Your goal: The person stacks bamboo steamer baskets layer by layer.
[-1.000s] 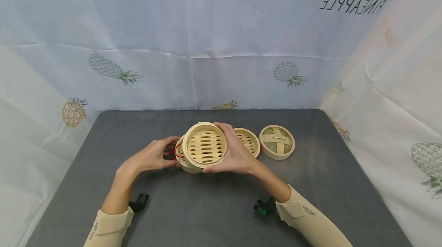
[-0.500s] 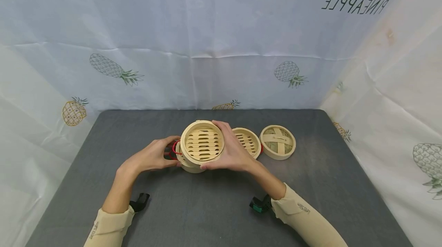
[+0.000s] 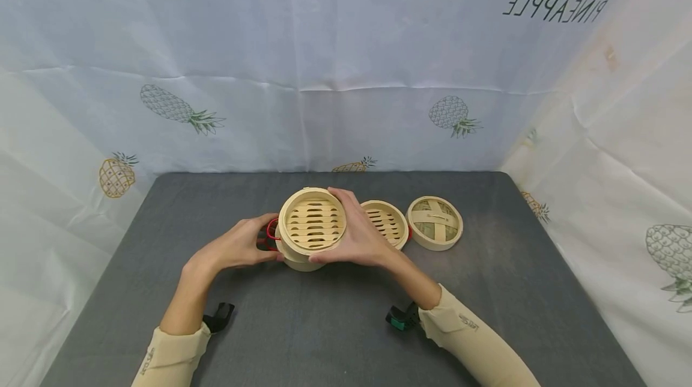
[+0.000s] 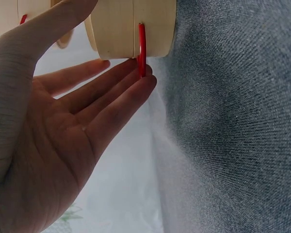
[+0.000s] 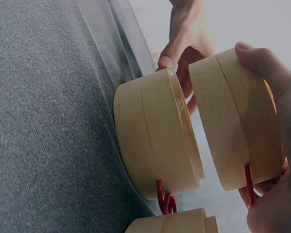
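Note:
In the head view my right hand [image 3: 361, 234] grips a round bamboo steamer basket [image 3: 315, 225] with a slatted base and red handles. It is held over a second steamer basket [image 3: 301, 265] standing on the dark cloth. The right wrist view shows a narrow gap between the held basket [image 5: 235, 119] and the lower basket [image 5: 153, 136], the held one slightly tilted. My left hand [image 3: 238, 244] holds the lower basket's left side between thumb and fingers. In the left wrist view the fingertips lie beside its red handle [image 4: 142, 48].
A third slatted steamer basket [image 3: 385, 223] stands just right of my right hand. Farther right lies the woven steamer lid [image 3: 435, 223]. The dark table [image 3: 324, 339] ends at a pineapple-print curtain [image 3: 335, 128]. Black wrist devices [image 3: 218, 317] sit at both cuffs.
My right hand has moved the held steamer basket a little to the left, so it covers more of the lower basket. The left hand has stayed in place.

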A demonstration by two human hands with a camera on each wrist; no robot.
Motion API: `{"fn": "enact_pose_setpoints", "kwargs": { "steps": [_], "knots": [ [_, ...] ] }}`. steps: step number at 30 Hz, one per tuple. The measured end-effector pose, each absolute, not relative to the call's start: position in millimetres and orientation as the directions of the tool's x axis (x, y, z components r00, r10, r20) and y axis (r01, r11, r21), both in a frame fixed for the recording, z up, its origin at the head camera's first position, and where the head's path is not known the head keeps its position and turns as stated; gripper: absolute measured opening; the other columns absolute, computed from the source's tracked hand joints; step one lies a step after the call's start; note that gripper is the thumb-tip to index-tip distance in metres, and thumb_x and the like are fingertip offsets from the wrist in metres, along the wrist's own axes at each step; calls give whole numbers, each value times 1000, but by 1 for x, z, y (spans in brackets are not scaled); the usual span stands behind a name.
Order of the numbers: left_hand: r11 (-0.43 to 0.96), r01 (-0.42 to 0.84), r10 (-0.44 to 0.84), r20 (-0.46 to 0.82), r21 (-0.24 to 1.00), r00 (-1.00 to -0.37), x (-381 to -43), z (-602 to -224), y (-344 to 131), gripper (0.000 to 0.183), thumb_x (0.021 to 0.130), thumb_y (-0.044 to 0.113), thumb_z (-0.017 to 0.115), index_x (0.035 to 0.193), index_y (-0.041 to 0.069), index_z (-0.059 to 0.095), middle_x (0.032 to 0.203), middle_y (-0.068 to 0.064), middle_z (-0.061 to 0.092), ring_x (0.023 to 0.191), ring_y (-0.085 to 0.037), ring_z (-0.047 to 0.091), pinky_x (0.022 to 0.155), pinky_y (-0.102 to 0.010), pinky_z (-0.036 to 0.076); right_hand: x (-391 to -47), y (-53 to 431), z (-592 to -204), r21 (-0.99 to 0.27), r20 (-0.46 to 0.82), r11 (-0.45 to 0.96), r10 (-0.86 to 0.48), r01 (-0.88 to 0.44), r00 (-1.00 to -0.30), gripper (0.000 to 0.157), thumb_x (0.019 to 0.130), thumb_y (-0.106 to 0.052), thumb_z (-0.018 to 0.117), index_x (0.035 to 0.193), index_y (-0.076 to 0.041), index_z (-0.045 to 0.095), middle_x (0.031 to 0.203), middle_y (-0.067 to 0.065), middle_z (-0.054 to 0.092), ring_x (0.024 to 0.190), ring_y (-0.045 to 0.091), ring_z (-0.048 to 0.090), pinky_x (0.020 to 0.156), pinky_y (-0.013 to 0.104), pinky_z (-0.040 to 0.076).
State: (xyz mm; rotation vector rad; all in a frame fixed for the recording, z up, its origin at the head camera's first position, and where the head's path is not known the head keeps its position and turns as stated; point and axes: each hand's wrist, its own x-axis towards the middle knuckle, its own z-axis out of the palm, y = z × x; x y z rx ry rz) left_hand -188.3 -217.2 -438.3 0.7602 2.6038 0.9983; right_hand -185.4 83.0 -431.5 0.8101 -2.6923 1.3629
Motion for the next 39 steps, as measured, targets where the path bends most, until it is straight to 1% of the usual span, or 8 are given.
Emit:
{"fn": "enact_pose_setpoints", "kwargs": {
  "steps": [3, 9, 13, 19, 25, 32, 39],
  "knots": [
    [632, 395, 555, -32, 667, -831, -188, -439, -217, 82, 89, 31, 92, 153, -2, 53, 130, -14, 74, 110, -24, 76, 88, -39, 66, -186, 81, -432, -748, 232, 489, -442, -449, -867, 133, 60, -48, 104, 168, -18, 33, 164, 6, 44, 146, 24, 51, 121, 54, 47],
    [635, 413, 556, -16, 653, -831, -188, -439, -218, 78, 88, 30, 93, 150, 0, 56, 124, -10, 76, 106, -21, 76, 89, -41, 65, -186, 78, -435, -752, 220, 495, -434, -435, -873, 133, 61, -47, 104, 169, -20, 32, 165, 5, 42, 149, 26, 49, 122, 56, 45],
    [635, 414, 558, -17, 653, -830, -189, -439, -218, 78, 88, 30, 93, 149, 0, 57, 123, -10, 77, 106, -21, 76, 89, -42, 65, -186, 77, -438, -754, 212, 502, -423, -422, -881, 133, 61, -48, 104, 169, -21, 31, 165, 5, 42, 150, 27, 48, 123, 57, 45],
    [647, 418, 552, -14, 638, -833, -188, -439, -217, 78, 87, 30, 93, 148, -1, 57, 127, -11, 76, 109, -21, 76, 91, -41, 65, -188, 74, -441, -756, 199, 508, -423, -413, -884, 134, 60, -49, 105, 169, -19, 31, 165, 4, 42, 150, 26, 49, 123, 54, 46],
    [643, 412, 550, -15, 646, -835, -188, -440, -218, 77, 88, 30, 93, 148, -2, 56, 126, -12, 76, 110, -22, 76, 91, -40, 64, -190, 72, -443, -745, 197, 518, -430, -420, -881, 134, 61, -52, 104, 169, -21, 31, 165, 3, 42, 148, 25, 51, 122, 53, 48],
    [633, 411, 554, -14, 657, -832, -188, -440, -219, 74, 88, 28, 93, 146, -2, 56, 123, -10, 77, 109, -22, 76, 90, -38, 64, -191, 70, -443, -759, 175, 511, -438, -404, -882, 133, 63, -50, 104, 170, -23, 29, 167, 3, 40, 150, 24, 49, 122, 53, 47],
    [637, 418, 553, -6, 648, -833, -188, -440, -219, 72, 87, 28, 93, 143, -1, 58, 123, -10, 77, 109, -23, 76, 91, -40, 65, -192, 69, -443, -762, 166, 511, -439, -398, -883, 132, 64, -50, 104, 170, -23, 30, 166, 3, 40, 150, 24, 49, 122, 53, 47]
  ]
}}
